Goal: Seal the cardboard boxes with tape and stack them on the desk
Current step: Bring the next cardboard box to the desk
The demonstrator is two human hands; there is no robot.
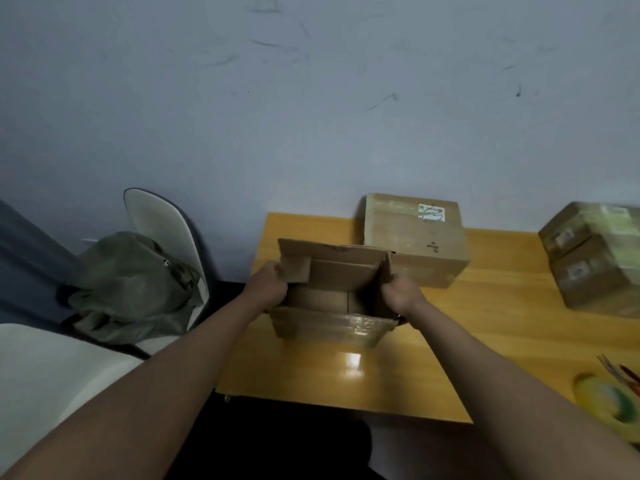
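Note:
An open cardboard box (332, 282) sits near the left end of the wooden desk (485, 327), its flaps up and its near flap covered in shiny tape. My left hand (268, 284) grips the box's left flap. My right hand (400, 292) grips the right flap. A closed box (415, 237) with a white label stands behind it against the wall. Two taped boxes (595, 254) are stacked at the desk's right end. A roll of clear tape (613, 403) lies at the right edge.
A white chair (162, 223) with a green bag (135, 282) on it stands left of the desk. Another pale seat (45, 372) is at lower left. Scissors or pens (620, 372) lie by the tape roll. A scuffed wall backs the desk.

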